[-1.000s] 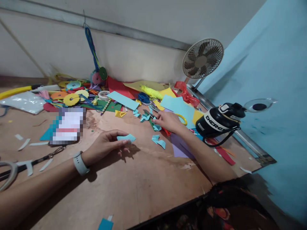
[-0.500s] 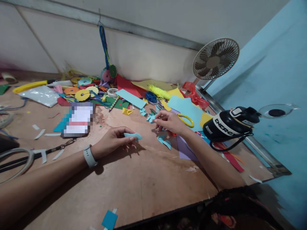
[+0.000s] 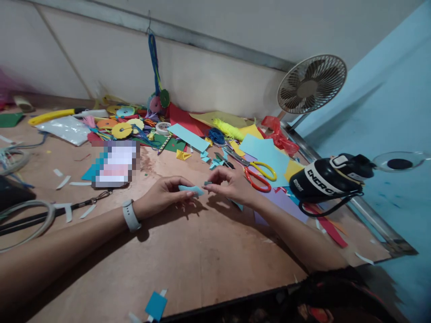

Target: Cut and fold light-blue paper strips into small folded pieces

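My left hand [image 3: 168, 193] pinches a light blue paper piece [image 3: 188, 189] between thumb and fingers, a little above the wooden table. Facing it, my right hand [image 3: 230, 184] has its thumb and fingertips closed on a small dark blue-grey piece [image 3: 207, 183], close to the paper's right end. What that small piece is made of is hard to make out. Just behind the right hand lie scissors [image 3: 257, 177] with red and yellow handles, and several light blue paper cuttings [image 3: 217, 162]. Part of another light blue cutting is covered by the right hand.
A phone [image 3: 116, 163] lies left of centre. Yarn, paper discs [image 3: 121, 130] and coloured sheets [image 3: 266, 150] line the back. A black bottle [image 3: 323, 179] lies on its side at right, before a fan [image 3: 311, 85]. A blue paper square [image 3: 156, 305] is near the front edge.
My right hand has moved from the blue cuttings towards the left hand and now pinches a small dark piece. The scissors have come into fuller view. My left hand keeps its paper.
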